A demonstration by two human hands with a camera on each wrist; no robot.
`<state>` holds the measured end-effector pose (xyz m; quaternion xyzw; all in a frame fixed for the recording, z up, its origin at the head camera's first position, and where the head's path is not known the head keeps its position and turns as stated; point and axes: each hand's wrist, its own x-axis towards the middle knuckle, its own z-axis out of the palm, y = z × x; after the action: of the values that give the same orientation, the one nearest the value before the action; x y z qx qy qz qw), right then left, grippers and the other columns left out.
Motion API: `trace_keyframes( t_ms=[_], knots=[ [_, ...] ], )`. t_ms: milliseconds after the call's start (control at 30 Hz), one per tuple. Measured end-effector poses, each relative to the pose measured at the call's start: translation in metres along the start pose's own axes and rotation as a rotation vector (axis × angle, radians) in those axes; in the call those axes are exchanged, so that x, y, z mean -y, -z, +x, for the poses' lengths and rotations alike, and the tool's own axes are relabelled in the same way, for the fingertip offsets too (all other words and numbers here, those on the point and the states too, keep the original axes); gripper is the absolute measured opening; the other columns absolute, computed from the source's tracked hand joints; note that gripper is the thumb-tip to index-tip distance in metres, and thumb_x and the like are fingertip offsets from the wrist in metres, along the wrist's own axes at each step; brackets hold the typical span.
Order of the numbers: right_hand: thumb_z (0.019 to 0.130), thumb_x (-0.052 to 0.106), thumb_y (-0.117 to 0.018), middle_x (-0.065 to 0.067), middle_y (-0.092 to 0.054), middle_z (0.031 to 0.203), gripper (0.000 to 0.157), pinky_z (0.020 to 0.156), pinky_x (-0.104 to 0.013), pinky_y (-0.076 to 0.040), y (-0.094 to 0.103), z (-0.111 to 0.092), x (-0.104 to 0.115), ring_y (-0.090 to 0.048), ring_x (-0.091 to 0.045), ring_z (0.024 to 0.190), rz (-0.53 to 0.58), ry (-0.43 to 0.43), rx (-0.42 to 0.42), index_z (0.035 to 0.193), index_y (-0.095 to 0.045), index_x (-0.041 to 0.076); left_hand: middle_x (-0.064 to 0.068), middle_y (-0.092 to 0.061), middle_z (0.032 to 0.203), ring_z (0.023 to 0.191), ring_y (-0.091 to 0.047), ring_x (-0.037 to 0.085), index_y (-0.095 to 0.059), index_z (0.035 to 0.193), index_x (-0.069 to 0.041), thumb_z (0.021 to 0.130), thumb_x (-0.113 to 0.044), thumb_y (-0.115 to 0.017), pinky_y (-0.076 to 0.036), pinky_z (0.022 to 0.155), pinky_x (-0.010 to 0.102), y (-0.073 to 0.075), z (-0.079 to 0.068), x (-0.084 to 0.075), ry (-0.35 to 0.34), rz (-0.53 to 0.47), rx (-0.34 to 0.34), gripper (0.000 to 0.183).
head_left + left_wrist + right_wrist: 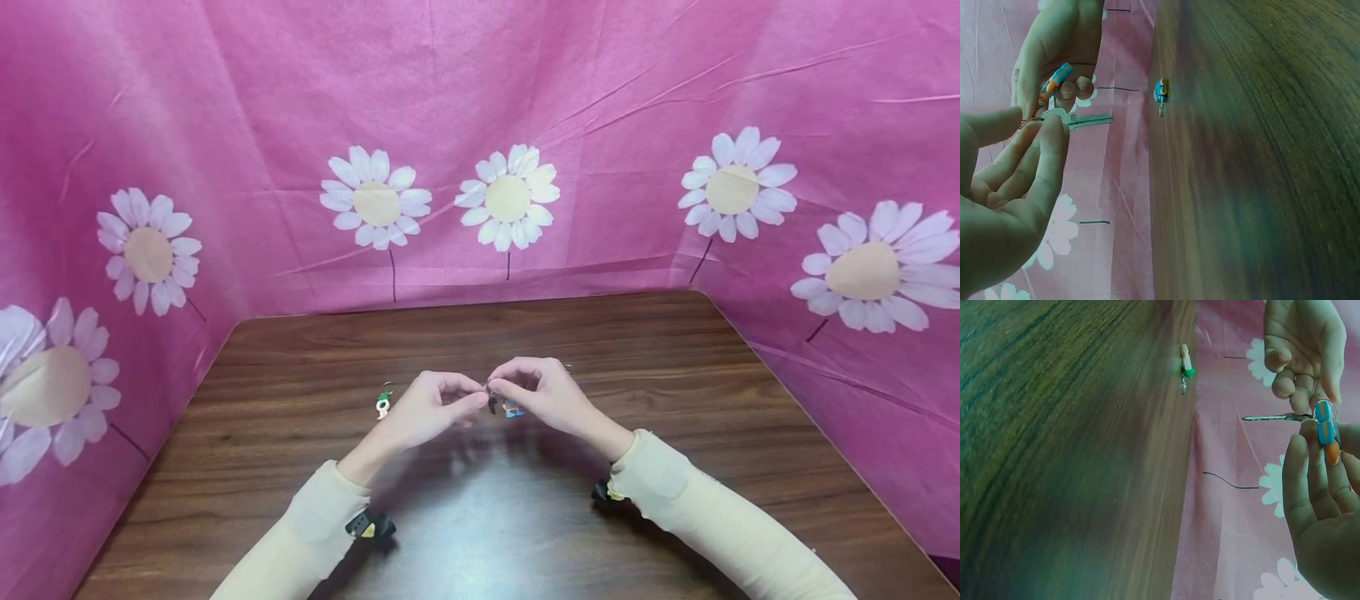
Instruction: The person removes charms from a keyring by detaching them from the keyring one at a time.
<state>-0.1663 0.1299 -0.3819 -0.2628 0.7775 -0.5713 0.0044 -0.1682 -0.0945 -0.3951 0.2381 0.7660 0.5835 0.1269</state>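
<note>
Both hands meet above the middle of the table, fingertips close together at a thin metal key ring (487, 386). My left hand (431, 406) pinches the ring from the left side, its fingers beside the head of a metal key (1092, 120). From the other side my right hand (551, 392) pinches the same ring between thumb and fingers. A small blue and orange charm (1325, 423) hangs from the ring near the right fingers. The key's blade sticks out from between the hands. Fingers hide part of the ring, and I cannot tell whether its coil is spread.
Left of the left hand, a white figure keychain with a green top (383, 403) lies on the wooden table (465, 533). A blue and yellow keychain (1160, 91) lies on the right, mostly behind the right hand in the head view. Pink flowered cloth (450, 92) surrounds the table.
</note>
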Motion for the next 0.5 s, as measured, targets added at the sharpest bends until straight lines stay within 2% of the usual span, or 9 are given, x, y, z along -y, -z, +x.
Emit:
trace_keyframes(
  t_ms=[100,233,367,467,500],
  knots=[
    [0.095,0.003,-0.070,-0.012,-0.074,0.088,0.009,0.060,-0.021,-0.053,0.001,-0.001,0.000,-0.064,-0.015,0.068,-0.008,0.004,0.009,0.102,-0.074,0.000,0.015,-0.074,0.090,0.082,-0.070,0.044,-0.073,0.110,-0.001,0.099,-0.018,-0.068,-0.063,0.069,0.040,-0.001,0.000,-0.002,-0.004,0.013,-0.011,0.021],
    [0.095,0.009,-0.072,-0.008,-0.074,0.087,0.008,0.057,-0.022,-0.053,0.001,0.002,-0.013,-0.064,-0.016,0.067,-0.009,0.006,0.015,0.102,-0.076,0.006,0.007,-0.074,0.085,0.079,-0.071,0.032,-0.074,0.108,-0.001,0.100,-0.015,-0.067,-0.063,0.068,0.039,-0.001,0.000,-0.003,-0.008,0.011,-0.016,0.018],
    [0.096,0.019,-0.074,-0.001,-0.074,0.086,0.009,0.054,-0.023,-0.051,0.001,0.004,-0.031,-0.063,-0.015,0.065,-0.008,0.014,0.016,0.102,-0.077,0.013,0.007,-0.073,0.086,0.082,-0.070,0.035,-0.073,0.107,0.000,0.100,-0.014,-0.066,-0.063,0.068,0.038,-0.001,0.000,-0.005,-0.003,-0.014,-0.015,0.017],
    [0.096,0.020,-0.073,-0.002,-0.075,0.088,0.011,0.056,-0.024,-0.053,0.002,0.005,-0.032,-0.065,-0.015,0.070,0.039,-0.013,0.018,0.102,-0.077,0.012,0.008,-0.071,0.087,0.084,-0.069,0.037,-0.071,0.107,0.001,0.101,-0.012,-0.065,-0.064,0.070,0.039,-0.001,0.000,-0.005,-0.015,-0.044,-0.014,0.017],
    [0.096,0.020,-0.073,-0.003,-0.075,0.089,0.012,0.057,-0.025,-0.054,0.002,0.005,-0.033,-0.065,-0.015,0.071,0.064,-0.034,0.018,0.102,-0.077,0.011,0.009,-0.071,0.087,0.084,-0.069,0.035,-0.071,0.108,0.002,0.101,-0.012,-0.065,-0.064,0.070,0.040,-0.001,0.000,-0.005,-0.022,-0.057,-0.012,0.017]
  ],
)
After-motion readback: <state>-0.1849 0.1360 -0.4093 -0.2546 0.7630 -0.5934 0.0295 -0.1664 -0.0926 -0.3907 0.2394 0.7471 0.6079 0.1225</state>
